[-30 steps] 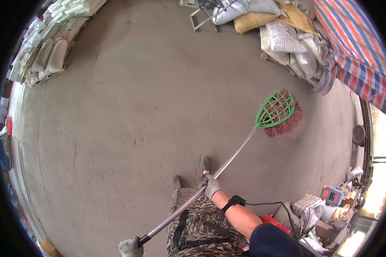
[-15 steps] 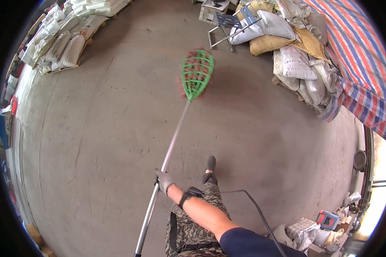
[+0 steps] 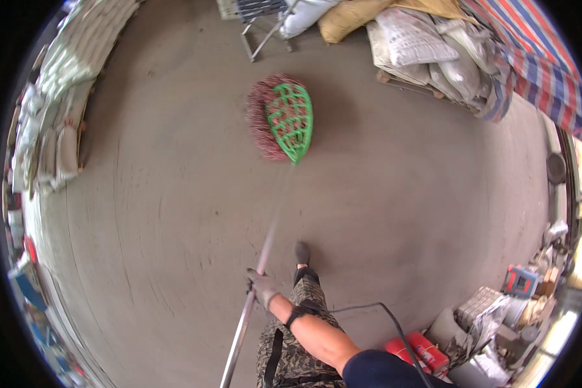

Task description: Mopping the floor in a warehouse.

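My right hand point(image 3: 262, 286), in a grey glove, is closed around the long silver pole of a broom point(image 3: 293, 119). The broom has a green lattice head with reddish-brown bristles, which fan out on its left side over the concrete floor point(image 3: 174, 213). Part of the pole just below the head is smeared by motion. Its lower end runs out of the bottom edge of the picture. My left hand does not show.
White sacks point(image 3: 61, 152) are stacked on a pallet at left. Far right, more sacks point(image 3: 414, 39) lie on a pallet beside a folding stool point(image 3: 258, 29) and a striped tarp point(image 3: 549, 84). Red packages point(image 3: 427, 351) and clutter lie lower right. A dark cable point(image 3: 388, 313) passes near my arm.
The broom head has tilted, baring more bristles on its left. My right hand sits slightly lower and further right in view. The stool and far sacks have shifted up and left; red packages have appeared.
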